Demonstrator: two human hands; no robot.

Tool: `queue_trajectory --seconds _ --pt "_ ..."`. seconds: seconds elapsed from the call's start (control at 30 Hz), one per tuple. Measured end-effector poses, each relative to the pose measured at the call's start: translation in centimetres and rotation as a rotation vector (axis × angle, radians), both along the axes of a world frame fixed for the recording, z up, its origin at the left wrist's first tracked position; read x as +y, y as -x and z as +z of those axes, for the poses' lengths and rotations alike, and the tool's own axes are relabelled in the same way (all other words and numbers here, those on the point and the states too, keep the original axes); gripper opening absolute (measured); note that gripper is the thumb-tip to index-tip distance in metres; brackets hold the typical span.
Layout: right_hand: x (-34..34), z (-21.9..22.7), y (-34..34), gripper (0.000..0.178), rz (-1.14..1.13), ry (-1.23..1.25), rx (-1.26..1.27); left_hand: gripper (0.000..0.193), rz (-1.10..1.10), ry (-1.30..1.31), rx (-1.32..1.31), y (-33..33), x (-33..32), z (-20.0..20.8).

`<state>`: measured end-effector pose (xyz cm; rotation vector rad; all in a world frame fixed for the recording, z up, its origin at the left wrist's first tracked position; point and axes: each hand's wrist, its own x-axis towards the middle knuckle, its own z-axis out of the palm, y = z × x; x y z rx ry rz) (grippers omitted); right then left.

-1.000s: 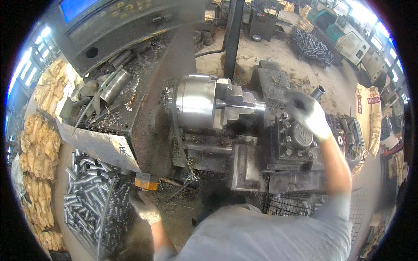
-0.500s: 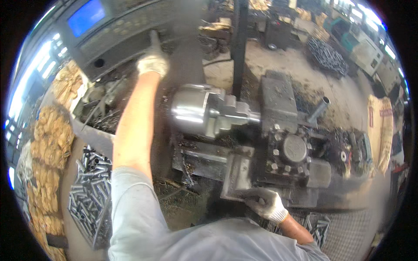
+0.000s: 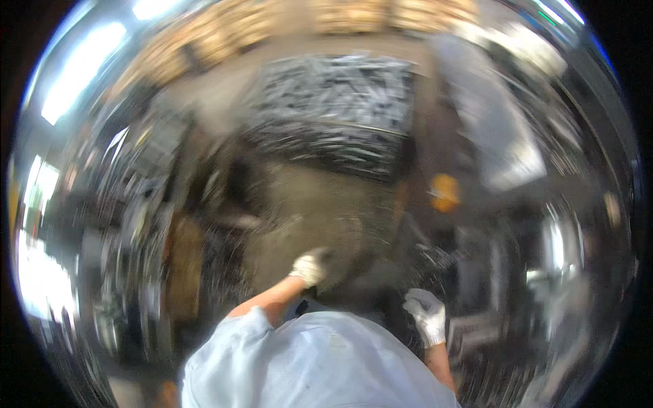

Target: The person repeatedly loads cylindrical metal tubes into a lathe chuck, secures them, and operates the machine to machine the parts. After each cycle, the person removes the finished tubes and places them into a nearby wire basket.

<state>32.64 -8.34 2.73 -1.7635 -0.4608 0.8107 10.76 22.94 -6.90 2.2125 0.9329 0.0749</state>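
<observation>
Strong blur covers the view. My left hand (image 3: pixel 311 266), in a white knitted glove, hangs low in front of my body over the greyish-brown floor (image 3: pixel 309 217). Its fingertips look dark and smeared, and I cannot make out their pose. To the right, my right hand (image 3: pixel 426 314) wears the same kind of glove. Its fingers bend loosely, with the thumb apart and nothing visible between them. It is nearest the dark machine parts (image 3: pixel 469 272) on the right, apparently without touching. Ahead of both hands stands a large bin (image 3: pixel 360 127) heaped with short grey metal tubes (image 3: pixel 333 85).
A small orange-yellow object (image 3: pixel 445 193) sits right of the bin. Beyond it lies a long pale grey sheet-like thing (image 3: pixel 490 115). Tan stacked bundles (image 3: pixel 350 15) line the far side. Dark, blurred equipment (image 3: pixel 146 163) fills the left, with a brown upright panel (image 3: pixel 183 265) nearer.
My view has swung from the lathe to the tube bin. The left hand has come back from the machine's panel to near my body. My right hand has left the metal part by the carriage.
</observation>
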Motion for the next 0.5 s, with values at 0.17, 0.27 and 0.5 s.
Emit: queue_trajectory --seconds 0.17,0.27,0.5 --pt "16.1 -5.0 7.0 0.028 0.424 0.162 0.113 0.026 1.371 -0.413 0.344 48.4 4.0 -2.4" --pt "26.8 -7.0 13.7 0.027 0.728 0.210 -0.052 0.025 2.421 -0.436 0.051 66.8 -4.7 0.2" --pt "42.2 -10.0 27.6 0.039 1.340 0.340 -0.572 0.058 2.876 -0.575 0.021 77.7 -21.6 0.0"
